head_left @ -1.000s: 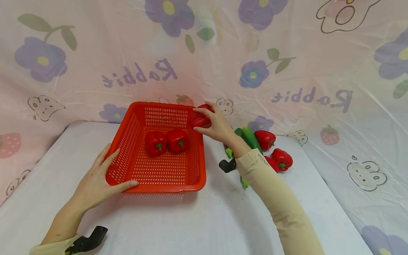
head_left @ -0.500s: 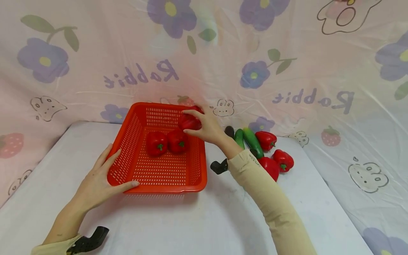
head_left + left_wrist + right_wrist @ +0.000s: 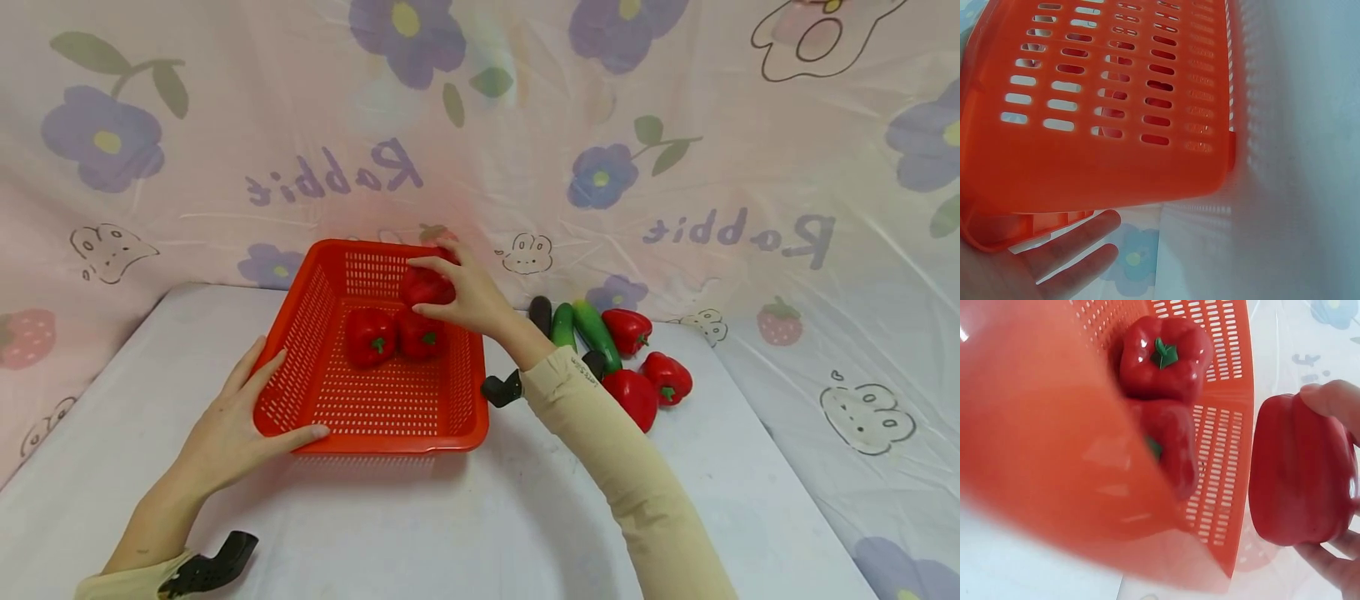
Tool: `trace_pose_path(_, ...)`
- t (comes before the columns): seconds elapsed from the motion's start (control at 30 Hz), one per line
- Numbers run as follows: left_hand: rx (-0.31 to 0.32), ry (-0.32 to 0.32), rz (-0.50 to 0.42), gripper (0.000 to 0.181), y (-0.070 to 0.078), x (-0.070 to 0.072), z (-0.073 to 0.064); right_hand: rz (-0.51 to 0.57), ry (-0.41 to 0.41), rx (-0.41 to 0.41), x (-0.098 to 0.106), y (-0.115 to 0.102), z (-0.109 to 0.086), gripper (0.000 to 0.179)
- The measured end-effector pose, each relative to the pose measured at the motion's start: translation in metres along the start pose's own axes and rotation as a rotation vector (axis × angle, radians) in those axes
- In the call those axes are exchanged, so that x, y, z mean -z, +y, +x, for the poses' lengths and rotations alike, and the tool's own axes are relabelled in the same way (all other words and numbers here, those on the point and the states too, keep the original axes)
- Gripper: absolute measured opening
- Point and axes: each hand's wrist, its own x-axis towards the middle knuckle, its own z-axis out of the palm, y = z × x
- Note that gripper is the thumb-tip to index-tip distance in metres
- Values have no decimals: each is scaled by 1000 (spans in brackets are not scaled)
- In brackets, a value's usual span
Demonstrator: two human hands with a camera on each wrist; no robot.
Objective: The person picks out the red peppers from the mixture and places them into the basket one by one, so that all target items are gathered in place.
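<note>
My right hand grips a red bell pepper over the far right part of an orange-red plastic basket. The right wrist view shows that pepper on its side, between thumb and fingers, just past the basket's rim. Two more red bell peppers, a left one and a right one, lie side by side inside, green stems toward me. My left hand holds the basket's near left corner, thumb on the front rim and fingers along the left side. Two of its fingers stretch out straight under the rim.
Right of the basket lie a dark, long vegetable, a short cucumber and a longer cucumber. Beside them are three red bell peppers, one at the back. A patterned cloth hangs behind the white table.
My right hand has carried the bell pepper leftward from the basket's right rim to over its inside. The left hand and the basket have stayed in place.
</note>
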Motion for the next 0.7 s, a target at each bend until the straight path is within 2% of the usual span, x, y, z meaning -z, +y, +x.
trace_pose_path(0.3,-5,5,-15,110,0,0,0,0,-69,-23,-7,-17,8,57)
trace_pose_path(0.57,-11,18,-10,110,2,0,-1,-6,-147,6,-15,-26,13,56)
trace_pose_path(0.7,-11,20,-10,109,2,1,-1,4,-186,64,-18,-32,15,56)
